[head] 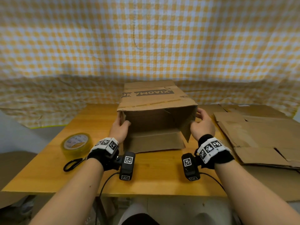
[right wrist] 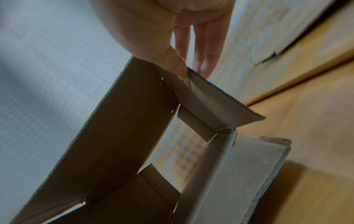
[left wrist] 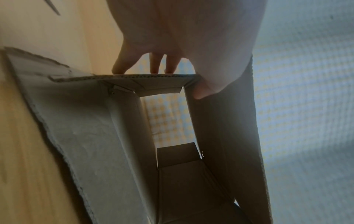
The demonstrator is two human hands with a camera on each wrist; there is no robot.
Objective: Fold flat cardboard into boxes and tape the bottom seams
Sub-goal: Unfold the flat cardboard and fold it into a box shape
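The wooden table fills the lower half of the head view, and a yellow checked cloth hangs over the whole upper half behind it. At the right edge of the frame lies a stack of flat cardboard, probably kept there so that the next sheet is near the right hand. In the centre of the frame stands the box, already opened into a tube and lying on its side, with its open end turned to the person; I think this is so that both hands can reach the side flaps. The left hand holds the left flap at the left of the opening: in the left wrist view the thumb is on the inner side and the fingers rest on the outer side, so the flap is pinched between them. The right hand pinches the right flap in the same way, thumb inside and fingers outside. The lower flap lies flat on the table toward the person. No flap is closed yet and no seam is taped. In the lower left of the frame wait the tape roll and, just below it, the black scissors, both close to the left hand for the taping step.
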